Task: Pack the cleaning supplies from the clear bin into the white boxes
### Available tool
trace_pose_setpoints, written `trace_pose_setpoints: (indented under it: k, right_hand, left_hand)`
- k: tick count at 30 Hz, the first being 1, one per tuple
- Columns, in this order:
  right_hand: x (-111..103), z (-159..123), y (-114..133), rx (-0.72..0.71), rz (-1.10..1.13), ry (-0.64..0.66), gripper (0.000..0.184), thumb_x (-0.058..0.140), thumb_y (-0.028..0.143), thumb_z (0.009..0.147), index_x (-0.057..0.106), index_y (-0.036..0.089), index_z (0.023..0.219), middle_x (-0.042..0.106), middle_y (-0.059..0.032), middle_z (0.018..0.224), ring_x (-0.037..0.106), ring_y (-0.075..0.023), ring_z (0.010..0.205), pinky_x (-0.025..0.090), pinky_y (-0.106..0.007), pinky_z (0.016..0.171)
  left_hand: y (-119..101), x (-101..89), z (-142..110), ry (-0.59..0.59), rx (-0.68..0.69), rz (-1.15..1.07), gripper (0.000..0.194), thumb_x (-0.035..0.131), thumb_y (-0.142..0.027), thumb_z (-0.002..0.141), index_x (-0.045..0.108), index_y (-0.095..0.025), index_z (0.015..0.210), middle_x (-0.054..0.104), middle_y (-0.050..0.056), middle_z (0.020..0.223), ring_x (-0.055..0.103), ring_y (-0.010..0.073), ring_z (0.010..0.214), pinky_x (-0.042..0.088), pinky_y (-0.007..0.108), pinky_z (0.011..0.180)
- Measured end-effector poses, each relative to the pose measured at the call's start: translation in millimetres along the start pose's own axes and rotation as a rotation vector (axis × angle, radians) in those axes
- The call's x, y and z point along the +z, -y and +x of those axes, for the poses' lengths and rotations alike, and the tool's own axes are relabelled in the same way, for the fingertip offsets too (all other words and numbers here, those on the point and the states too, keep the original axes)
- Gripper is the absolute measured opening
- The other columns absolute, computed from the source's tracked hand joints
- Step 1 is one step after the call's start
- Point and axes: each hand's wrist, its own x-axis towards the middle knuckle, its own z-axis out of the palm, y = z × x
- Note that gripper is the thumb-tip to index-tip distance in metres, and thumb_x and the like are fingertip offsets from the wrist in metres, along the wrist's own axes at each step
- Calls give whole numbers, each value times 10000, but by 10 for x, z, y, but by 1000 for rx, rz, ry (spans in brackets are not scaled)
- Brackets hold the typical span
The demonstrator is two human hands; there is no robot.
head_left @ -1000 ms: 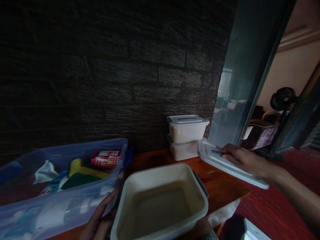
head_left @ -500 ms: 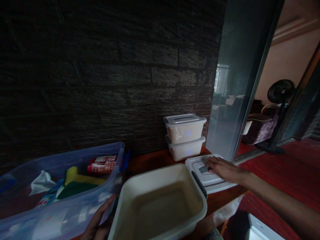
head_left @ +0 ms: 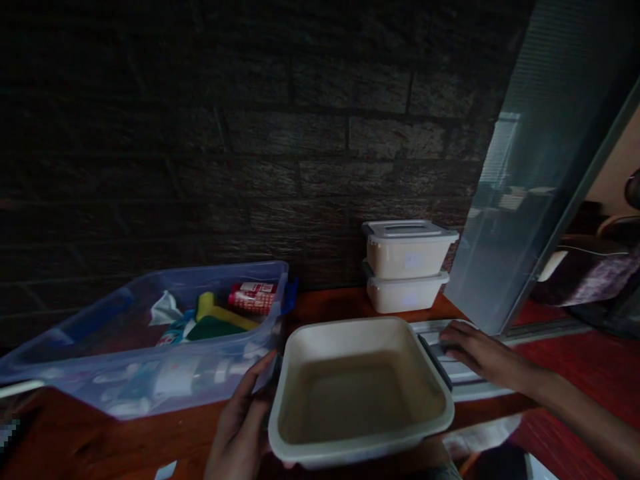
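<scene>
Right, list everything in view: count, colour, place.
Open box: 1, cream, front centre
Loose lid: 1, whitish-grey, right of open box
Lidded boxes: 2, cream, stacked near wall
Bin: 1, translucent blue, left
Container: 1, red-white, in bin
Soft-looking item: 1, yellow-green, in bin
Crumpled piece: 1, white, in bin
Packet: 1, blue, in bin
Bottle: 1, whitish-blue, behind bin's front side
Scrap: 1, white, bottom edge
Table: 1, reddish-brown, beneath
Wall: 1, dark, behind
Glass panel: 1, greenish-grey, right
Floor: red, right
Seat: 1, dark-purplish, far right
Left hand: 1, bare, at open box's left
Right hand: 1, bare, on lid
</scene>
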Motion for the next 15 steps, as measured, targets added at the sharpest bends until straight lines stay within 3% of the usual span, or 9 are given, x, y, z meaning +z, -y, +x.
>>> trace_pose_setpoints:
  k: [2,4,6,8,10,15]
  right_hand:
    - [-33,14,120,57,114,-92,338,478,442,1049,651,208,1221,666,-138,1189,634,-309,1115,516,-493,1008]
    - [-61,34,321,146,340,-170,386,480,514,1051,625,193,1210,681,-126,1136,659,-284,1031,567,-434,899]
    - [-73,64,572,182,601,-129,423,411,545,1072,614,187,1169,684,-88,1009,668,-231,843,574,-340,678]
    - [-69,112,818,200,737,-67,441,409,558,1070,621,184,1167,664,-46,873,640,-194,696,539,-300,578]
    - [-51,183,1007,211,735,-96,445,475,548,1050,600,206,1305,683,-32,865,653,-202,698,562,-319,628]
    - [51,360,1141,205,760,-250,459,538,532,1021,626,232,1357,726,-90,1183,696,-300,1070,587,-401,892]
  left_hand:
    - [18,4,9,32,33,-11,809,739,-446,799,441,-315,1540,731,0,798,597,179,453,495,278,385]
    - [52,-1,33,55,50,-24,824,746,-438,801,421,-309,1548,707,-13,762,592,181,442,498,283,377]
    - [90,-12,69,68,65,-35,835,753,-450,804,412,-304,1552,720,2,818,608,183,453,505,286,379]
    - [119,-18,110,76,88,-35,820,750,-459,819,417,-286,1548,726,15,851,609,175,452,510,283,384]
    - [132,-14,144,76,121,-30,789,745,-463,837,436,-266,1536,723,17,845,613,172,466,517,278,393]
    - [132,52,160,50,156,-11,812,756,-541,843,442,-255,1535,718,11,843,619,158,491,543,276,443]
